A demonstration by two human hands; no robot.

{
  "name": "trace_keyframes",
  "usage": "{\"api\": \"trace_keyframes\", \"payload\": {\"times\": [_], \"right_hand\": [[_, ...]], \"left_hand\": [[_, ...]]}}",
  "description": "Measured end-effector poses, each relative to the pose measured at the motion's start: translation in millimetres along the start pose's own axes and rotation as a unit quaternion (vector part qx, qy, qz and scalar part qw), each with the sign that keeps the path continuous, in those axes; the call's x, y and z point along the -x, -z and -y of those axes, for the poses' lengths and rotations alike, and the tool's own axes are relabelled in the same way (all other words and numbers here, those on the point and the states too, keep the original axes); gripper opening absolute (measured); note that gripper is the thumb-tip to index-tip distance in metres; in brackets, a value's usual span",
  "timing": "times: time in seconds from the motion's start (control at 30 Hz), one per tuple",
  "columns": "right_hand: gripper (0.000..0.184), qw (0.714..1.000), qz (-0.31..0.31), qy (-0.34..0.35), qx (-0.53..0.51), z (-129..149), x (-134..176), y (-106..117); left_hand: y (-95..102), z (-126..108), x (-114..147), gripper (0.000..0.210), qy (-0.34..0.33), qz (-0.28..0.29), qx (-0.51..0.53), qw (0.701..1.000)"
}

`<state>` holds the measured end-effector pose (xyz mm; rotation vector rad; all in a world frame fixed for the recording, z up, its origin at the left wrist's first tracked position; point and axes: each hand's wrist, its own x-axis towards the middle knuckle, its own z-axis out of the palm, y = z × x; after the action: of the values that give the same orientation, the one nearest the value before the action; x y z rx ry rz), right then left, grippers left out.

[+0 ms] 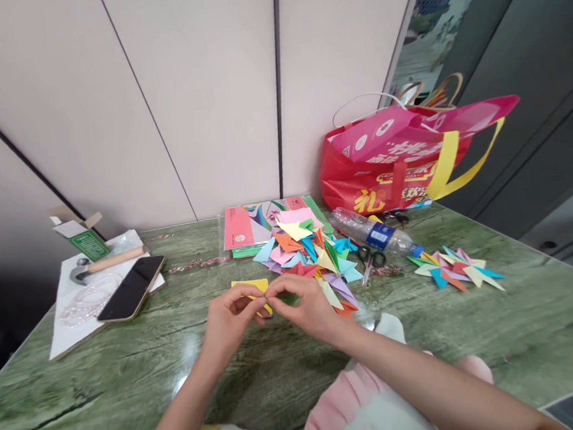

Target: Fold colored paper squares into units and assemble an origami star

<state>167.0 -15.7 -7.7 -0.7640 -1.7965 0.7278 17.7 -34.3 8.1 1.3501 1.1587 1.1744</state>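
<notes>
My left hand (235,314) and my right hand (301,301) meet above the table, thumb and forefinger of each pinched together. Whatever lies between the fingertips is tiny and mostly covered; a hint of green shows there. Just behind my left hand is a flat yellow item (250,284), partly covered by the fingers. A heap of folded colored paper pieces (302,246) lies right beyond my right hand. Black-handled scissors (371,260) rest at the heap's right side.
Farther right lie joined paper points (458,269), a plastic bottle (371,231) and a red bag (392,165). Paper packs (242,225) sit behind the heap. On the left, a white board (65,328) bears a phone (132,289), hammer (110,260) and green box (88,242).
</notes>
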Motion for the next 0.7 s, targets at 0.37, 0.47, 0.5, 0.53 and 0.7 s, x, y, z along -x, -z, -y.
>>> {"api": "trace_keyframes", "payload": {"times": [0.37,0.47,0.5,0.53,0.7], "right_hand": [[0.004,0.983,-0.003,-0.159,-0.092,-2.6,0.9,-5.0],[0.011,0.97,-0.01,-0.186,-0.155,-5.8,-0.4,-5.2],[0.012,0.966,-0.01,-0.195,-0.169,-7.0,-0.9,-4.9],[0.013,0.962,-0.009,-0.204,-0.179,-8.3,-1.5,-4.5],[0.018,0.943,-0.023,-0.237,-0.232,-14.4,-2.2,-2.7]], "left_hand": [[-3.8,1.0,1.7,0.009,-0.014,-0.006,0.037,0.999],[-1.6,0.7,0.8,0.013,0.007,0.006,0.018,1.0],[-0.6,1.2,0.2,0.014,0.015,0.009,0.02,1.0],[0.4,1.8,-0.3,0.016,0.022,0.01,0.024,0.999],[0.5,2.0,-1.4,0.019,0.039,-0.022,0.013,0.999]]}}
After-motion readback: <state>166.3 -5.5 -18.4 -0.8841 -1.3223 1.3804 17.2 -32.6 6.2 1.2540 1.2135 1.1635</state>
